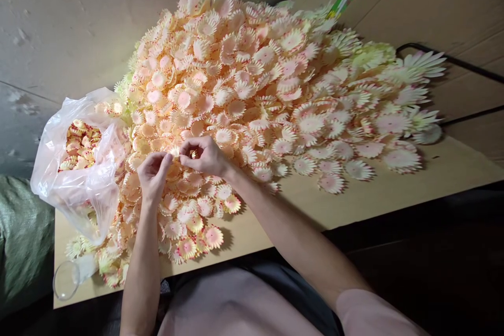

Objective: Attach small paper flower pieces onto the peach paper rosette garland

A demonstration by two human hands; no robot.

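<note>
Left hand (153,172) and right hand (207,155) are almost tip to tip, fingers curled narrow, can't tell what they're pinching, if anything. Petal discs (244,89) heap under and beyond them, probably for easy reach. Plastic bag (90,190) left of them gapes open on the table (378,194), likely for quick access.

The pale wooden counter (334,210) carries a broad heap of pink-tipped, cream artificial flower pieces (244,89), a translucent plastic bag (102,181) at its left end, and a clear cup (87,266) lying sideways near the corner.
</note>
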